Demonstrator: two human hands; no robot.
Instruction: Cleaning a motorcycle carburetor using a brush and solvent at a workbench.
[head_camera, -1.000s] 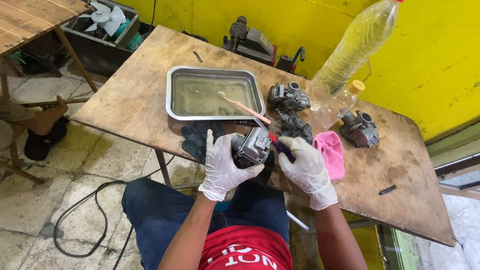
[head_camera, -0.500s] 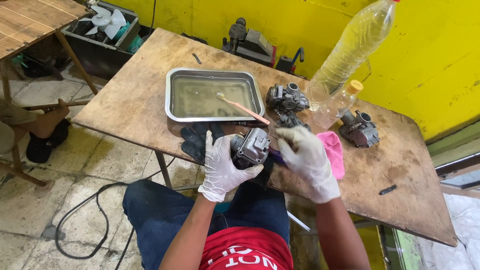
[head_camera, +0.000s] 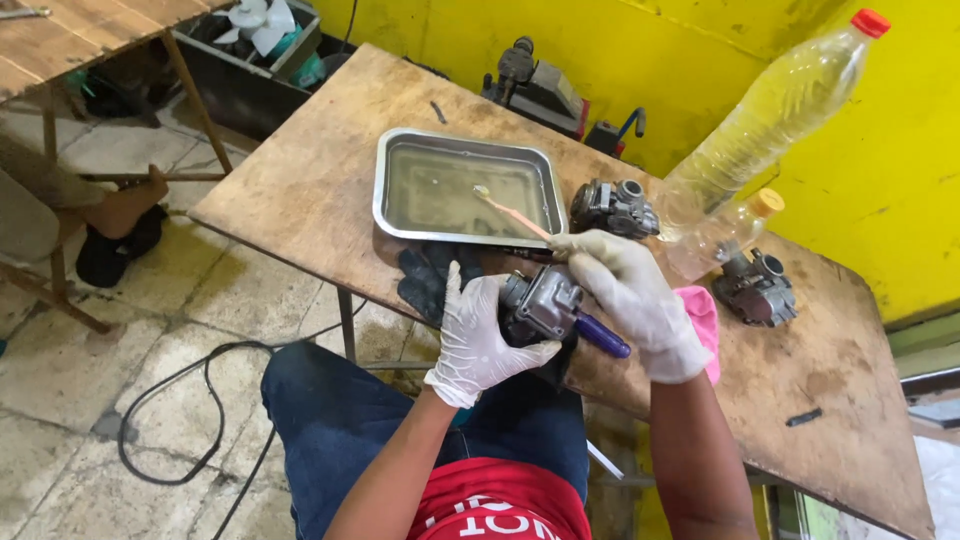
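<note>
The white-gloved left hand (head_camera: 478, 335) wraps its fingers around a grey metal carburettor (head_camera: 541, 305), holding it at the near table edge. The white-gloved right hand (head_camera: 632, 298) sits just beside it, fingers closed around a purple-handled tool (head_camera: 602, 336) against the part. Beyond both hands lies a shallow steel tray of liquid (head_camera: 392, 170), a pale brush (head_camera: 508, 214) resting inside.

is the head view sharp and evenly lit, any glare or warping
Head view: soft, even daylight, faint shadows. Mild glare on the metal tray rim and its liquid. The gloved left hand, right hand and grey carburetor look sharp. Wide-lens warping bends the table edges and stretches the plastic bottle.
</note>
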